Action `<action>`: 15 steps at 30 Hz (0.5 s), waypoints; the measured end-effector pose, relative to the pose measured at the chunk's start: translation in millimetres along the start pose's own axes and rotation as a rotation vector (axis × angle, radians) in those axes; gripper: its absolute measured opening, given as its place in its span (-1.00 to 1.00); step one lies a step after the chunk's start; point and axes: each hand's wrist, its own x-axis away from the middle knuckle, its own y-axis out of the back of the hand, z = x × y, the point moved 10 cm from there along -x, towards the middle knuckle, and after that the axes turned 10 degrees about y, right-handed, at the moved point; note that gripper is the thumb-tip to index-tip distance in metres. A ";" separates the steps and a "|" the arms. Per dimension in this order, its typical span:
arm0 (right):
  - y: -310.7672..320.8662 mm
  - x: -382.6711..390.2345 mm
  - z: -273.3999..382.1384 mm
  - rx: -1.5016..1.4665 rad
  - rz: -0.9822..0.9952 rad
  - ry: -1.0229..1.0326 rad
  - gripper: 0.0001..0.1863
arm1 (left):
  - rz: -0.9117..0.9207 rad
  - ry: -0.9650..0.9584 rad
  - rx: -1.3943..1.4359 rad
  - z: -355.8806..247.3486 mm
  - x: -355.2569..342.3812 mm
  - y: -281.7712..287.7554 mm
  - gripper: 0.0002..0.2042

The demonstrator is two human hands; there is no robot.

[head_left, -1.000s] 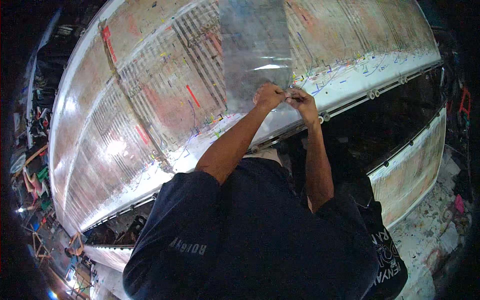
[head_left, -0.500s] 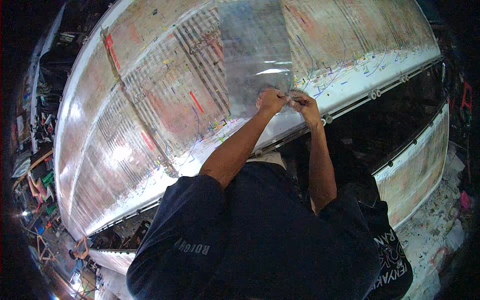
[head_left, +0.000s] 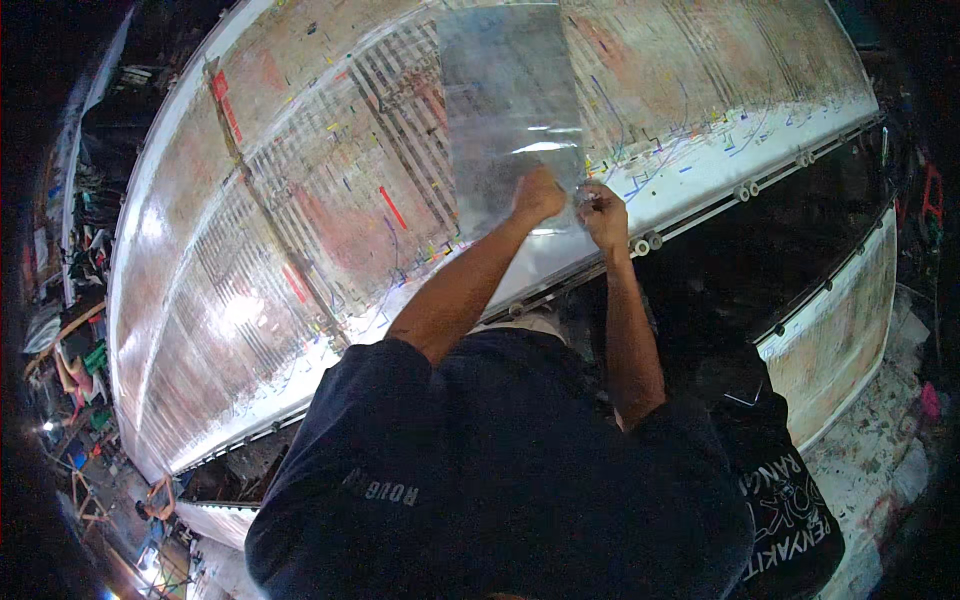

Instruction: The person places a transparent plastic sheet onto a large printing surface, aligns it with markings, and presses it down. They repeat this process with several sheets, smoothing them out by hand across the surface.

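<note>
A clear plastic sheet (head_left: 508,85) lies as a long strip over a large curved shell (head_left: 340,205), its surface brownish and streaked. Over the lower part of the sheet my left hand (head_left: 540,195) is closed like a fist; what its fingers hold, if anything, is hidden. Just beside it, at the sheet's right edge, my right hand (head_left: 604,215) has its fingers pinched together around something small and shiny that I cannot make out. A narrow gap separates the two hands.
The shell's white flanged rim (head_left: 700,200) runs below my hands and carries round fittings (head_left: 648,243). A second shell (head_left: 840,320) stands at the right beyond a dark gap. A wooden strip (head_left: 250,180) crosses the shell at left. Another person (head_left: 155,505) is far off, lower left.
My hands, which met at the sheet's right edge, have come apart slightly. The left hand has shifted a little left and closed up; the right hand stays near the edge, slightly lower.
</note>
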 end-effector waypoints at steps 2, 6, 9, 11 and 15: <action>-13.0 -5.0 25.5 0.167 -0.043 -0.013 -0.65 | -0.103 -0.055 -0.070 26.3 -30.6 32.0 -0.64; -41.8 -14.2 73.8 0.359 -0.080 0.083 -0.75 | -0.619 -0.261 -0.498 67.9 -82.6 203.2 -0.71; -3.9 9.2 45.1 0.366 -0.160 0.018 -0.77 | -0.639 -0.350 -0.563 -38.1 -78.0 312.6 -0.80; -31.6 -10.4 61.6 0.376 -0.078 0.054 -0.72 | -0.984 -0.324 -0.637 -21.4 -55.7 468.0 -0.79; -4.0 6.3 32.4 0.473 -0.139 -0.071 -0.67 | -1.123 -0.311 -0.546 -145.2 57.1 584.7 -0.83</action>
